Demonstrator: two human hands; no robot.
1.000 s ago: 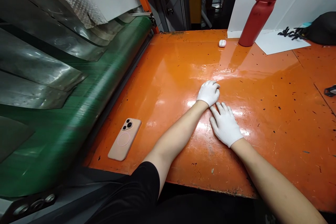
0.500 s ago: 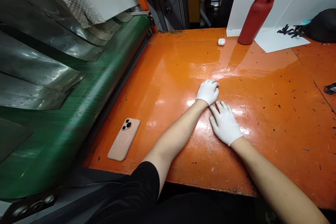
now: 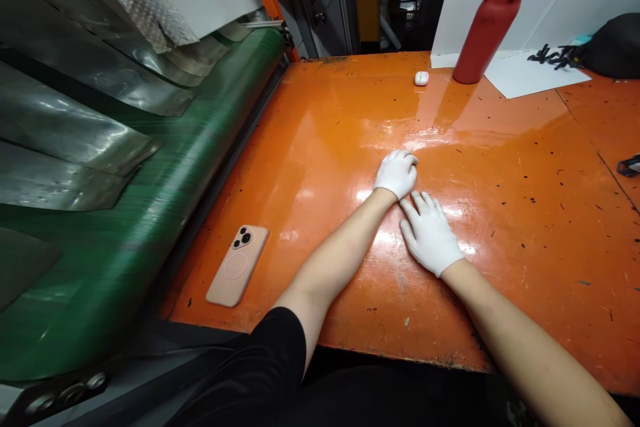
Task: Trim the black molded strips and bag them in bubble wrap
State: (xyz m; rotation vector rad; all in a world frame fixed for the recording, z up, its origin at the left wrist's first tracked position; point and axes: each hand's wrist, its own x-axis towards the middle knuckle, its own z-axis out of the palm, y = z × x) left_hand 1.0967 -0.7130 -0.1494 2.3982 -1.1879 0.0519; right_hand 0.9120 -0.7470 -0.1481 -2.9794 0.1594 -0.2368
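My left hand (image 3: 397, 173), in a white glove, rests on the orange tabletop (image 3: 320, 133) with its fingers loosely bent and slightly apart. I see nothing held in it, though the palm side is hidden. Just nearer to me lies my right hand (image 3: 430, 233), gloved in white too, palm down with fingers spread flat on the table. Its fingertips come close to the left wrist; whether they touch I cannot tell. A pinkish-beige phone (image 3: 237, 265) lies camera side up at the left of my left forearm.
A green conveyor belt (image 3: 200, 127) runs along the left, under curved metal plates (image 3: 65, 153). At the back stand a red bottle (image 3: 487, 27) and a small white case (image 3: 421, 79). White paper (image 3: 525, 77), black ties (image 3: 560, 57) and a black cap (image 3: 617, 47) are back right.
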